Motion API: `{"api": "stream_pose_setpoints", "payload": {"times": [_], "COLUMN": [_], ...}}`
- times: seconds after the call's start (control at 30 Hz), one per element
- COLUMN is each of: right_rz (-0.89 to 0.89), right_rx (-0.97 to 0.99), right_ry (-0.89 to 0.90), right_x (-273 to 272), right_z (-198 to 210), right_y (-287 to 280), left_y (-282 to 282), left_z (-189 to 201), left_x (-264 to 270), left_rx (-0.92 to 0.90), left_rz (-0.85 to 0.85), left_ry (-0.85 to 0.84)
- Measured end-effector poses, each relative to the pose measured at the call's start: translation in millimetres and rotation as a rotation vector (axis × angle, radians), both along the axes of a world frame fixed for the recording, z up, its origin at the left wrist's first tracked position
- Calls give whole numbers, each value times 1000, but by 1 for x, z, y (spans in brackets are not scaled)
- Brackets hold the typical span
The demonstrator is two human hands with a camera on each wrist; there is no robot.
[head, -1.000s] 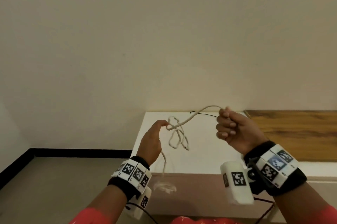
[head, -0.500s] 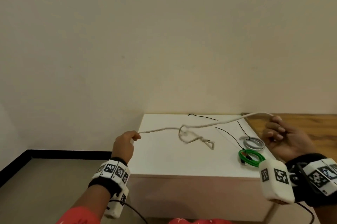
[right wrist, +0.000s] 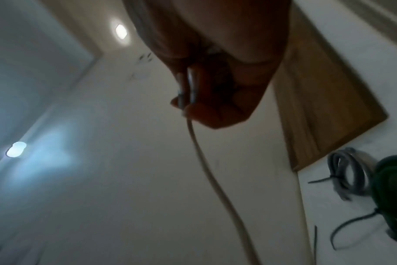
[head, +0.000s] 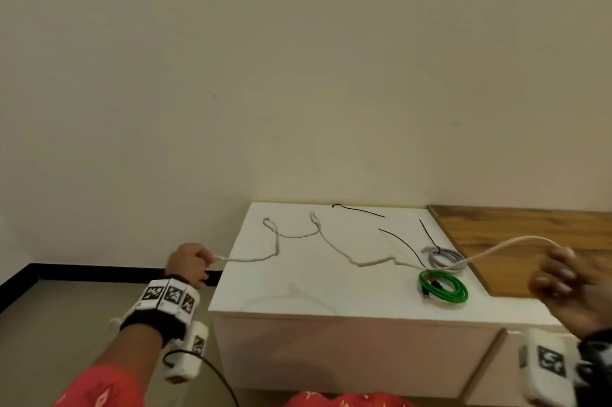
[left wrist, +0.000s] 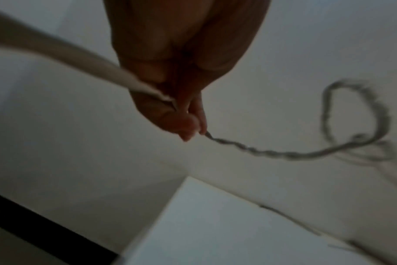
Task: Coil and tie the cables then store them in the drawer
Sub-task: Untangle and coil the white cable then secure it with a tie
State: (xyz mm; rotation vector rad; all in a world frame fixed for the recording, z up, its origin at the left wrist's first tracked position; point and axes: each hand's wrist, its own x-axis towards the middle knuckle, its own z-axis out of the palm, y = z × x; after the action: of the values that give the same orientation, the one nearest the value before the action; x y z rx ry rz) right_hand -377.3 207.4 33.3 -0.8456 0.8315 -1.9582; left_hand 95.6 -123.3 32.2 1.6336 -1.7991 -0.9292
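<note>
White cabinet top (head: 298,290) against beige wall, wooden panel (head: 530,241) at my right. My left hand (head: 188,262) pinches one end of kinked white cable (head: 334,246); my right hand (head: 569,287), fingers curled, grips other end. Cable strung between both hands above cabinet. Tied grey cable coil (head: 445,257) and green cable coil (head: 443,285) lie touching near right edge. Loose black ties (head: 400,244) just beside them.
</note>
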Motion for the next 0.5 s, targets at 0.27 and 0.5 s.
{"api": "stream_pose_setpoints", "payload": {"times": [0.27, 0.5], "right_rz": [261, 461], "right_rx": [178, 119], "right_ry": [19, -38], "right_x": [177, 222], "right_z": [73, 90], "right_y": [-55, -75], "left_y": [78, 158], "left_z": [47, 65], "left_x": [-76, -113], "left_rx": [-240, 239], "left_rz": [-630, -982], "left_ry": [96, 488]}}
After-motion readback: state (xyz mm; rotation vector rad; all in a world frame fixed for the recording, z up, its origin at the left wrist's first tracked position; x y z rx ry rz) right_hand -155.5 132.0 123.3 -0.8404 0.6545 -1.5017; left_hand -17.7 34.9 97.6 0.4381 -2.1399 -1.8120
